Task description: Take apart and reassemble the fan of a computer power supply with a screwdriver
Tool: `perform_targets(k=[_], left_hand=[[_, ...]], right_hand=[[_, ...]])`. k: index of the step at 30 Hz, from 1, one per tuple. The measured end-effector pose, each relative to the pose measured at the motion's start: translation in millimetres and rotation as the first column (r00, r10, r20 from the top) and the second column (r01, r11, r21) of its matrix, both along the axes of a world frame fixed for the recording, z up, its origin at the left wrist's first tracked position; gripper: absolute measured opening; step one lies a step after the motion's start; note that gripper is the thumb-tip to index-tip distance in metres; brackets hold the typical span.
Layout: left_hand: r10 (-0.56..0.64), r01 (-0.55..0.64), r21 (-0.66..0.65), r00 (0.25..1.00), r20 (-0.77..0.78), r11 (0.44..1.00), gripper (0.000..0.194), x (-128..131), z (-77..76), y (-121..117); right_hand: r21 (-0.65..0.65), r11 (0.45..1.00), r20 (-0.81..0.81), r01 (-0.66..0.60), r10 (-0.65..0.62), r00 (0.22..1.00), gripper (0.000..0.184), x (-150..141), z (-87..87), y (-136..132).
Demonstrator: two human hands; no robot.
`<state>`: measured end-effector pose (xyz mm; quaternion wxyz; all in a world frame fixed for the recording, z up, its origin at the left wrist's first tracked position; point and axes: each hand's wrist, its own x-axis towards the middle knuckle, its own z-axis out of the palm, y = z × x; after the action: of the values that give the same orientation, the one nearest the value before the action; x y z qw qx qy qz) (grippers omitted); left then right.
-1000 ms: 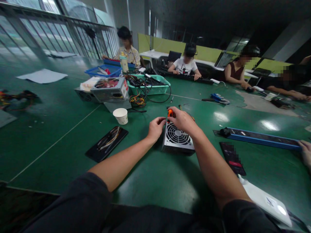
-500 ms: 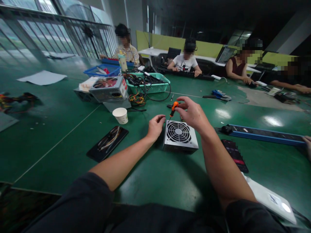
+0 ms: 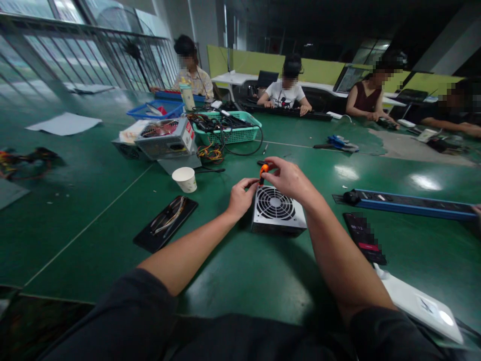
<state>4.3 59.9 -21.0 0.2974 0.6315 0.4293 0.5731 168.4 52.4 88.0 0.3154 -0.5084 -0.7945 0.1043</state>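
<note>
A grey power supply unit (image 3: 276, 221) lies on the green table in front of me, its round fan grille facing up. My right hand (image 3: 289, 178) is closed on a small screwdriver (image 3: 264, 169) with an orange and black handle. The screwdriver stands nearly upright over the far left corner of the power supply; its tip is hidden by the fingers. My left hand (image 3: 241, 198) is at that same corner, thumb and fingertips pinched together beside the screwdriver's lower end. What they pinch, if anything, is too small to tell.
Left of my hands stand a paper cup (image 3: 184, 179) and a dark tray (image 3: 165, 224) with cables. Behind are stacked power supplies (image 3: 165, 138) and a green basket (image 3: 246, 133) of cables. A phone (image 3: 363, 238) and a blue-edged strip (image 3: 413, 204) lie right. Several people sit opposite.
My right hand has brought the screwdriver down and slightly left, close to the left fingertips. My left hand has shifted slightly towards the corner of the power supply.
</note>
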Motion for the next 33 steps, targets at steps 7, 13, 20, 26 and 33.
perform_targets(k=[7, 13, 20, 26, 33], left_hand=[[-0.006, 0.006, 0.011, 1.0, 0.02, 1.0, 0.02, -1.1, -4.4, 4.3], [0.02, -0.02, 0.003, 0.999, 0.032, 1.0, 0.021, -1.4, -4.7, 4.9], [0.056, -0.053, -0.049, 0.996, 0.064, 0.997, 0.021, 0.1, -1.5, 2.2], [0.051, -0.048, -0.031, 0.995, 0.082, 0.998, 0.022, -0.2, 3.2, 0.5], [-0.146, 0.147, 0.032, 0.989, -0.034, 0.989, 0.017, 9.0, 26.5, -22.8]], right_hand=[[-0.03, 0.999, 0.134, -0.035, 0.038, 0.99, 0.041, -10.6, -4.4, 0.7], [0.027, 1.0, 0.021, 0.002, -0.003, 1.0, 0.037, -16.4, -6.2, 3.0], [0.145, 0.987, -0.126, -0.064, 0.083, 0.989, 0.023, -15.3, 8.5, 4.8], [0.22, 0.975, -0.228, 0.032, 0.019, 0.974, 0.025, 6.8, 41.5, -21.3], [0.115, 0.988, -0.232, 0.105, -0.076, 0.97, 0.042, 67.4, 57.7, -77.0]])
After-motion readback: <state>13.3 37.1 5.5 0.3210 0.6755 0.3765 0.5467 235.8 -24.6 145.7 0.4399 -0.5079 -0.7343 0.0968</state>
